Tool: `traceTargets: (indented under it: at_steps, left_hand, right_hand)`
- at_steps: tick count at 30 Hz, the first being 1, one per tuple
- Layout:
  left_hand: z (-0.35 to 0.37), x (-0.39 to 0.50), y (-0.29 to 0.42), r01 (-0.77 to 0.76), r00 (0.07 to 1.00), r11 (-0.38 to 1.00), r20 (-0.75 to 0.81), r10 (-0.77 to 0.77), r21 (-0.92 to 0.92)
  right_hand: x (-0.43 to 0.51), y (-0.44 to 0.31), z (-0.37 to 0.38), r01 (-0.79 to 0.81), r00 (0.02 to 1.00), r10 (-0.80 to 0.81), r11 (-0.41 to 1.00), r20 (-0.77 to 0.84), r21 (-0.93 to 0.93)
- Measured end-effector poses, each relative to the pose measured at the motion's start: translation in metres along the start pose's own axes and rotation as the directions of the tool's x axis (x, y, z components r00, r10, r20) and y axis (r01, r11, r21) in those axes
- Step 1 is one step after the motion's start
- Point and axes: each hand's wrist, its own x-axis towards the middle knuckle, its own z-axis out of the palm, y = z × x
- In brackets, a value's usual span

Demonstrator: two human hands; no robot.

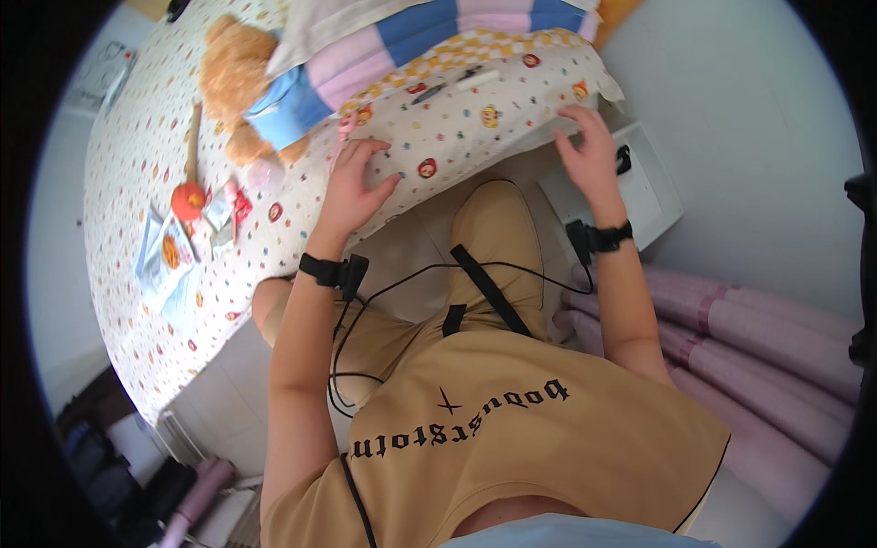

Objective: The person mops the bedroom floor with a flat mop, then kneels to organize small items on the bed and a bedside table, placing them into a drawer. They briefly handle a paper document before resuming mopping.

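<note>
My left hand [357, 181] is held over the near edge of a bed or table with a patterned white cover [452, 140], fingers apart and empty. A thin pink object [344, 130] lies just beyond its fingertips. My right hand [590, 156], also empty with spread, curled fingers, is near the cover's right end, beside a white open box or drawer [647, 185]. Between and beyond the hands lie a dark pen [429, 94], a small black item [471, 72] and a white bar-shaped object [478, 80]. Whether either hand touches the cover, I cannot tell.
A teddy bear [236, 68] leans by a striped pillow or quilt [418, 38]. At left lie a red-headed object with a wooden handle [193, 154], a translucent pinkish item [266, 177] and snack packets [168, 257]. A black cable [411, 274] links my wristbands. Pink curtains [754, 329] hang right.
</note>
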Motion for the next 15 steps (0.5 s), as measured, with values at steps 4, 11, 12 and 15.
traceTargets:
  at_steps: [4,11,12,15]
  left_hand:
    - [0.006,-0.02,-0.011,-0.064,0.998,0.997,-0.011,0.065,0.042]
    - [0.022,-0.031,-0.025,-0.059,0.994,0.992,-0.088,0.069,0.114]
    - [0.022,-0.028,-0.026,-0.082,0.993,0.991,-0.074,0.091,0.11]
    - [0.02,-0.018,-0.023,-0.102,0.992,0.99,-0.066,0.108,0.097]
  right_hand:
    - [0.058,-0.033,0.074,0.405,0.913,-0.4,0.912,0.075,-0.061]
    - [0.075,-0.043,0.102,0.377,0.904,-0.338,0.919,0.263,-0.113]
    - [0.07,-0.041,0.094,0.341,0.922,-0.308,0.934,0.236,-0.111]
    - [0.053,-0.026,0.068,0.259,0.965,-0.261,0.962,-0.013,-0.088]
